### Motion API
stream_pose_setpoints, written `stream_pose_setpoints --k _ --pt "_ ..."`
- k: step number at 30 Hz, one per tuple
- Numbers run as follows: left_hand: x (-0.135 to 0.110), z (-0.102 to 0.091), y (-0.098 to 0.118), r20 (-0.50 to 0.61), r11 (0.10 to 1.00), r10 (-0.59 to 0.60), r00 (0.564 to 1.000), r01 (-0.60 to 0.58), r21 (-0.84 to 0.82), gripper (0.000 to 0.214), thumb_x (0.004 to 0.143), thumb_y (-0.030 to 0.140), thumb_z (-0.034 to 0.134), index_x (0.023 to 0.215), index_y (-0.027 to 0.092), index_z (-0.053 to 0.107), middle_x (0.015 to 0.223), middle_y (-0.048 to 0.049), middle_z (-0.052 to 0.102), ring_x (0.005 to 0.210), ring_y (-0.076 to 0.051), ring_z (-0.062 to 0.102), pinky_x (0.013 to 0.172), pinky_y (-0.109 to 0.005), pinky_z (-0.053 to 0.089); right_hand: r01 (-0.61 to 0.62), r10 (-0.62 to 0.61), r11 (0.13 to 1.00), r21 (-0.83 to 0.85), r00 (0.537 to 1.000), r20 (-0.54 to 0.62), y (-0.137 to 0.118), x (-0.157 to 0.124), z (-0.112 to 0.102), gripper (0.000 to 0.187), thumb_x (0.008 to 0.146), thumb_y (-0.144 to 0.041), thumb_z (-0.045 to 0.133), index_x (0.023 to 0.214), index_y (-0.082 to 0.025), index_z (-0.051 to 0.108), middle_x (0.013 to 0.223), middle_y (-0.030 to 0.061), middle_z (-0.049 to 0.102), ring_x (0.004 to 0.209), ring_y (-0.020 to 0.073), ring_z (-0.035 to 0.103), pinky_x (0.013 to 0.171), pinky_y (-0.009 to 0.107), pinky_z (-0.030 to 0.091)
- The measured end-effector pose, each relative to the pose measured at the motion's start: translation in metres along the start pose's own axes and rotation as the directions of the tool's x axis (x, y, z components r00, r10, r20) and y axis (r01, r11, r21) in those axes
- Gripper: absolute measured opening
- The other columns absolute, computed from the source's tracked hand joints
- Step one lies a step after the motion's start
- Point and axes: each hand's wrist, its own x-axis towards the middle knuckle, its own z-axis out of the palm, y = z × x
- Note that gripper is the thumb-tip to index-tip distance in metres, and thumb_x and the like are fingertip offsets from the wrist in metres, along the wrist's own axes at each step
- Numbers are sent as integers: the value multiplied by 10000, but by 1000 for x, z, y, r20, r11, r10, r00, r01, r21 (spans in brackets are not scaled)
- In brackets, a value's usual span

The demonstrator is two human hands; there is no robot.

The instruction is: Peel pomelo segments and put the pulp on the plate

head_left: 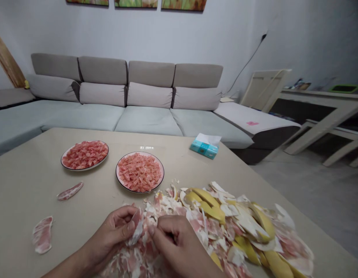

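My left hand (112,233) and my right hand (175,241) sit close together at the near edge of the table, both pinching a pale pomelo segment in white membrane (136,227). Beneath and to the right of them spreads a large heap of yellow pomelo rind, white pith and pink-flecked membrane (233,227). Two torn, membrane-covered pieces lie apart on the table: one (70,191) further away, one (42,234) left of my left hand. Two round plates, one (61,160) and another (117,175), hold peeled pink pomelo flesh.
The beige table (31,185) has a teal tissue box (204,146) near its far edge. Behind it stands a long grey sofa (146,119). A pale side table (320,116) stands to the right, on a grey floor (312,193).
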Motion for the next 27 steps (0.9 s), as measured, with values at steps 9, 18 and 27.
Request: stream_pose_setpoints --k 9,18,27 --pt "3 -2 -2 -17 984 138 990 -135 116 265 722 330 793 859 173 630 799 -10 594 765 -145 550 714 -244 413 189 -183 982 6 959 -216 4 5 9 179 796 -170 647 929 -211 759 746 38 665 647 148 577 590 241 427" --pt "4 -8 -5 -19 953 139 990 -129 273 296 666 367 825 809 155 676 727 -1 615 688 -130 539 630 -210 402 93 -76 993 67 973 -220 5 2 13 118 716 -175 633 650 -158 729 534 -14 552 463 87 426 441 198 308" --pt "2 -4 -9 40 978 81 996 -87 190 275 689 341 816 814 148 665 745 -27 655 714 -147 578 665 -233 427 -76 129 972 222 963 -235 3 2 24 120 597 -180 580 524 -188 485 484 -74 387 440 64 304 419 186 213"
